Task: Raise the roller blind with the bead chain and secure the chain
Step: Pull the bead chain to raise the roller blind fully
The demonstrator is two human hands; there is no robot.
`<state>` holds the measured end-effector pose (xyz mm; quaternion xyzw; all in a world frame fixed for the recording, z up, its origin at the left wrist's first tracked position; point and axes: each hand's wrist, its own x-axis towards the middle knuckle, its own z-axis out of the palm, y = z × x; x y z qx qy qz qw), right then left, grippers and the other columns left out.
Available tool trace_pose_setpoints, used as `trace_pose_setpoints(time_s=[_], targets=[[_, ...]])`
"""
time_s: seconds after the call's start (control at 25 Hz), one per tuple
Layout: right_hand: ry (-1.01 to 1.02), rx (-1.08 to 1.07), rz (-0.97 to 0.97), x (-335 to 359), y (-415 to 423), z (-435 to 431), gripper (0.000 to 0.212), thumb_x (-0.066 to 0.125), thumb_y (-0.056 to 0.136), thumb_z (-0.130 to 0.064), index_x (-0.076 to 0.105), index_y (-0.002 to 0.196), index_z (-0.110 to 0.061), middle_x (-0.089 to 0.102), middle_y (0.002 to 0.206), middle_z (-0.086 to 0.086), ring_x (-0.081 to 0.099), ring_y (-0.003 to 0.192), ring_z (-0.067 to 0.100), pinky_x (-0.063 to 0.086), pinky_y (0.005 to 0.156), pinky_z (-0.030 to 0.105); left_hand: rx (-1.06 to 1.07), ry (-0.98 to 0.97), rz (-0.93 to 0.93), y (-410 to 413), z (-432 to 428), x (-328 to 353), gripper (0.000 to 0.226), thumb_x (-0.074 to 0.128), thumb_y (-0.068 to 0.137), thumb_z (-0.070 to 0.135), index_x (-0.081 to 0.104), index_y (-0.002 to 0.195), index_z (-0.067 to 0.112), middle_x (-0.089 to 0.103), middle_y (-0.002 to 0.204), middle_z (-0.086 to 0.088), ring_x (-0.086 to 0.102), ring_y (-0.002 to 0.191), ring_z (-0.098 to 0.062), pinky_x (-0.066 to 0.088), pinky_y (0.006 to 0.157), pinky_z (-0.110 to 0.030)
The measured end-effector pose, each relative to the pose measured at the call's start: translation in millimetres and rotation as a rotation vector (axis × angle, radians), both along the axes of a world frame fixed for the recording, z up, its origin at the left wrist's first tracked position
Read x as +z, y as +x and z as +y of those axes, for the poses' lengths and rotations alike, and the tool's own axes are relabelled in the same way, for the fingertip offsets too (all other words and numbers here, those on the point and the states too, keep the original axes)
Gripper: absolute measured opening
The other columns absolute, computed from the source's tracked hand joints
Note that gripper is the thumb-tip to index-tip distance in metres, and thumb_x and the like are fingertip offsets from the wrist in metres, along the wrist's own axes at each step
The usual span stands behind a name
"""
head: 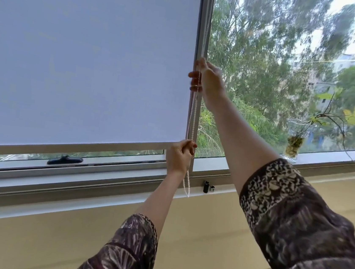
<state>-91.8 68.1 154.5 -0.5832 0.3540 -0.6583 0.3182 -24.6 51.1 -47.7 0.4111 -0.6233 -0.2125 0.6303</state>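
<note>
The roller blind point(88, 57) fills the left pane, a pale sheet hanging nearly to the bottom; its bottom bar point(71, 145) sits just above the sill rail, leaving a thin strip of glass below it where a dark window latch point(64, 160) shows. To the right the glass is bare, with trees and buildings beyond; a glass vase point(292, 145) with a trailing plant stands on the sill point(324, 157) well off to the right.

Both arms reach up in patterned sleeves. The right hand point(209, 80) is the higher one, raised alongside the window frame point(204, 26) at the blind's right edge; its fingers point(193, 82) are curled round the bead chain point(192, 118), closed on it, though from behind the hand I can't quite say whether it grips one strand or both. The left hand point(180, 156) is lower, level with the bottom bar; it is closed into a loose fist, thumb and fingertips pinched on the chain. The chain runs taut down the frame between the two hands; below the left hand its loop hangs free, ending just above the ledge. A small dark clip point(207, 186) sits on that ledge just to the right of the loop, apart from it.
</note>
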Motion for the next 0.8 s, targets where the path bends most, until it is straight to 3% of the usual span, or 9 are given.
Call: trace_pose_setpoints(time_s=[0.08,0.16,0.28,0.4,0.52,0.6,0.68,0.72,0.8], targets=[[-0.072,-0.130,-0.004,-9.0,6.1,-3.1,0.023,0.036,0.101,-0.010,0.058,0.097,-0.005,0.048,0.064,0.001,0.040,0.054,0.011,0.030,0.048,0.024,-0.029,0.024,-0.042,1.9,-2.4,-4.6,0.021,0.056,0.094,0.009,0.074,0.084,0.009,0.064,0.062,0.005,0.055,0.051,-0.006,0.049,0.052,-0.019],[-0.132,-0.226,0.009,-22.5,8.9,-4.8,0.024,0.035,0.097,-0.001,0.056,0.086,-0.006,0.046,0.063,0.001,0.040,0.056,0.011,0.029,0.053,0.028,-0.139,0.114,-0.072,7.0,-8.3,-4.2,0.021,0.056,0.093,0.008,0.074,0.083,0.009,0.067,0.063,0.000,0.060,0.053,-0.008,0.053,0.059,-0.023],[-0.143,-0.269,0.065,-43.1,4.1,-6.8,0.023,0.036,0.096,-0.001,0.054,0.082,-0.008,0.047,0.063,0.003,0.040,0.055,0.013,0.028,0.053,0.032,-0.323,0.288,-0.125,17.6,-16.7,-0.9,0.016,0.058,0.092,0.005,0.073,0.092,-0.001,0.074,0.080,-0.014,0.068,0.065,-0.011,0.057,0.074,-0.029],[-0.124,-0.290,0.128,-63.2,0.9,-8.4,0.024,0.037,0.097,-0.005,0.054,0.081,-0.011,0.049,0.066,0.007,0.041,0.058,0.017,0.030,0.054,0.032,-0.295,0.346,-0.176,26.5,-22.4,9.2,0.019,0.058,0.093,0.011,0.072,0.098,-0.001,0.073,0.094,-0.017,0.066,0.083,-0.020,0.055,0.091,-0.040],[-0.094,-0.302,0.173,-83.6,-0.1,-9.6,0.025,0.039,0.096,-0.006,0.053,0.078,-0.015,0.049,0.065,0.004,0.044,0.062,0.019,0.033,0.058,0.033,-0.307,0.346,-0.033,30.1,-17.5,39.2,0.028,0.051,0.098,0.018,0.069,0.107,-0.001,0.073,0.101,-0.014,0.067,0.084,-0.015,0.054,0.081,-0.030],[-0.070,-0.295,0.186,-94.4,-2.6,-10.4,0.023,0.040,0.096,-0.006,0.054,0.079,-0.013,0.052,0.067,0.004,0.047,0.063,0.018,0.036,0.060,0.031,-0.319,0.306,0.112,28.8,-12.2,65.7,0.030,0.048,0.099,0.019,0.067,0.110,-0.001,0.072,0.095,-0.011,0.066,0.086,-0.019,0.049,0.083,-0.035],[-0.058,-0.272,0.205,-107.9,-4.6,-9.8,0.022,0.042,0.097,-0.007,0.056,0.080,-0.014,0.054,0.066,0.001,0.049,0.056,0.007,0.038,0.056,0.020,-0.344,0.252,0.235,26.5,-8.1,92.3,0.031,0.048,0.099,0.018,0.065,0.113,-0.004,0.069,0.091,-0.011,0.064,0.090,-0.025,0.050,0.085,-0.042],[-0.052,-0.262,0.221,-116.1,-5.5,-9.6,0.023,0.043,0.097,-0.007,0.057,0.080,-0.015,0.053,0.063,-0.003,0.047,0.051,0.000,0.035,0.051,0.015,-0.355,0.232,0.268,25.2,-6.3,104.1,0.031,0.049,0.098,0.018,0.064,0.114,-0.005,0.068,0.095,-0.014,0.064,0.088,-0.024,0.051,0.083,-0.041],[-0.017,-0.246,0.243,-136.8,-6.3,-10.3,0.027,0.042,0.096,-0.006,0.056,0.077,-0.018,0.050,0.060,-0.007,0.042,0.049,0.003,0.032,0.048,0.018,-0.376,0.204,0.292,21.6,-3.7,122.5,0.031,0.051,0.098,0.017,0.064,0.116,-0.005,0.067,0.103,-0.016,0.063,0.083,-0.019,0.049,0.076,-0.034]])
